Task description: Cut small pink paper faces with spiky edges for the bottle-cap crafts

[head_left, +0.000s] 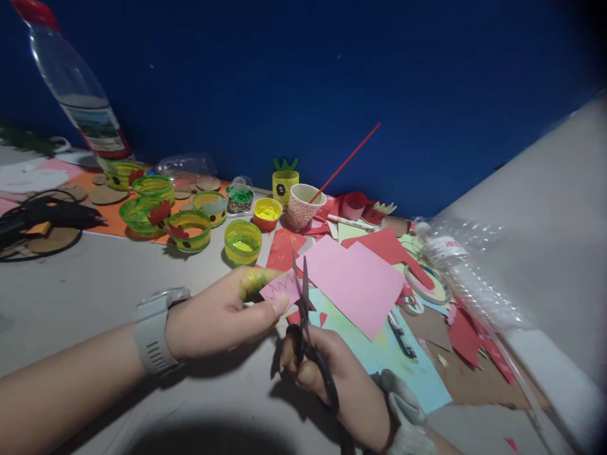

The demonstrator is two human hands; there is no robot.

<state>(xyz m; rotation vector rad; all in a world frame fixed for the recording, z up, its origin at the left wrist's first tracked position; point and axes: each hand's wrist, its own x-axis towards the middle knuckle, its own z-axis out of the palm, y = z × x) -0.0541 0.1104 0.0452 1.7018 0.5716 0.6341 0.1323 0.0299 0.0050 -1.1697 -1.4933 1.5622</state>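
Observation:
Between its thumb and fingers my left hand (222, 309) pinches a small piece of pink paper (281, 288) with a zigzag line drawn on it. Yellow-green paint stains that hand near the forefinger. My right hand (327, 373) grips black-handled scissors (304, 303), fingers through the loops. The blades are parted slightly and point away from me, at the right edge of the pink piece. Just beyond lies a larger sheet of pink paper (355, 278), over a light blue sheet (403, 354) with yellow smears.
Several green-and-yellow painted cups (190, 239) stand at the back left, near a glue gun (52, 218) and a tall bottle (90, 95). A patterned cup (303, 212) holds a red stick. On the right lie a pen (402, 335), a clear plastic bottle (474, 278) and red paper scraps (465, 338).

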